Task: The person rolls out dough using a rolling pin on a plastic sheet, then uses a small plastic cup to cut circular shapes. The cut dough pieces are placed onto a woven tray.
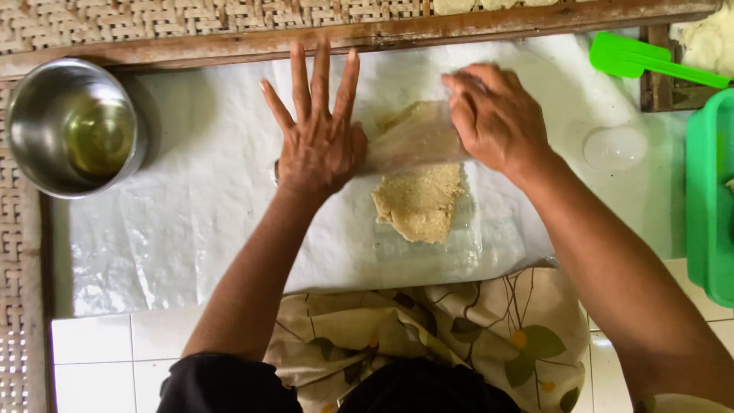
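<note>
Your left hand (pixel 319 141) lies flat with the fingers spread wide. The palm presses down on one end of a clear roller (pixel 417 141). It holds nothing; it only pushes. Your right hand (pixel 497 115) is curled over the other end of the roller. I cannot tell if those fingers grip it or just rest on top.

The roller lies across you, from left to right, with one hand at each end. The flat sheet of crumbly tan dough (pixel 420 200) sits under it, on the white plastic sheet (pixel 191 206). Most of the dough lies on your side of the roller, toward your body. A small bit shows through the roller on the far side. The dough is closer to your right hand than to your left.

A shiny metal bowl (pixel 73 126) with a little oil stands well off to the left. A green scraper (pixel 650 61) lies far to the right, near a green tub (pixel 707 199). A small clear lid (pixel 614 147) rests just beside your right wrist. A leafy cloth (pixel 459 321) covers your lap.
</note>
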